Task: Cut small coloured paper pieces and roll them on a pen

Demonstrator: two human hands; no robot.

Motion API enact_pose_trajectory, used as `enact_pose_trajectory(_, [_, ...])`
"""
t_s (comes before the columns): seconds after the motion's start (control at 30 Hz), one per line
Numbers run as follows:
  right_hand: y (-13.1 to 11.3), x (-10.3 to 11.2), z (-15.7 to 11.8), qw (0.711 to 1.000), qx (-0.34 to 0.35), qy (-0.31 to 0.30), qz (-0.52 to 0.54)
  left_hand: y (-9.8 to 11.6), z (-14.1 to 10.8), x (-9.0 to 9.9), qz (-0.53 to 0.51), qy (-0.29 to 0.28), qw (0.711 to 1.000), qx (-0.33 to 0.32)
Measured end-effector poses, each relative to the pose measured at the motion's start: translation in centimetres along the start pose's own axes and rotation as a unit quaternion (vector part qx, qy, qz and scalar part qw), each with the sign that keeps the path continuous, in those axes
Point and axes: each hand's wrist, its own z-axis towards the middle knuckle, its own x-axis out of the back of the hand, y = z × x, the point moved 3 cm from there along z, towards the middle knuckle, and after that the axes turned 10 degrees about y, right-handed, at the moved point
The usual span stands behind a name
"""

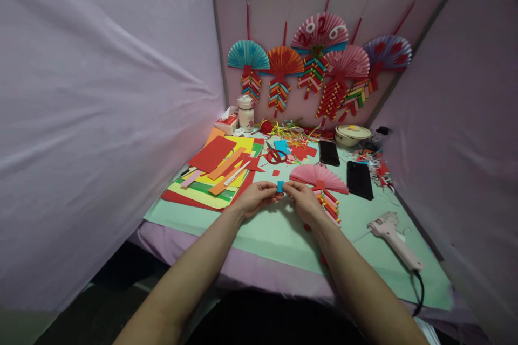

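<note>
Between my two hands, just above the table, is a small piece of blue paper [280, 187]. My left hand [261, 197] pinches its left side, thumb and fingers together. My right hand [301, 199] pinches the right side the same way. Under and beside my right wrist lies a pink pleated paper fan [319, 174] with a tail of small coloured paper rolls [329, 206], partly covered by my forearm. A little red paper square [275, 173] rests on the table beyond my fingers. Red-handled scissors [276, 155] lie farther back.
Stacked coloured paper [212, 153] covers the table's left side. At right are a glue gun [394, 237] with its cord and two black phones [359, 179] [329, 153]. Paper strips [291, 130], a jar [245, 114] and a lidded bowl [352, 135] stand behind. Finished fans [319, 35] hang on the back board.
</note>
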Motion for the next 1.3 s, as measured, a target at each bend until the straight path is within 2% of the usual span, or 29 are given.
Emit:
enact_pose_trajectory(0.23, [0.8,-0.5,0.3,0.998,-0.007,-0.017,0.062,0.2,-0.7,-0.3,-0.062,-0.054,0.996,0.039])
enact_pose_trajectory(0.6, [1.2,-1.0,0.2,0.992,-0.043,-0.040,0.109,-0.4,-0.3,0.1,-0.088,-0.075,0.992,0.049])
enact_pose_trajectory(0.93, [0.9,-0.9,0.1,0.995,-0.021,-0.033,0.087,-0.2,-0.4,0.0,-0.069,-0.073,0.994,0.048])
enact_pose_trajectory(1.17, [0.9,-0.8,0.0,0.999,0.004,-0.026,0.038,0.1,-0.6,-0.1,-0.012,-0.060,0.998,0.022])
enact_pose_trajectory(1.3, [0.2,-0.4,-0.1,0.998,0.054,0.008,-0.018,0.3,-0.4,-0.2,0.057,-0.013,0.997,-0.053])
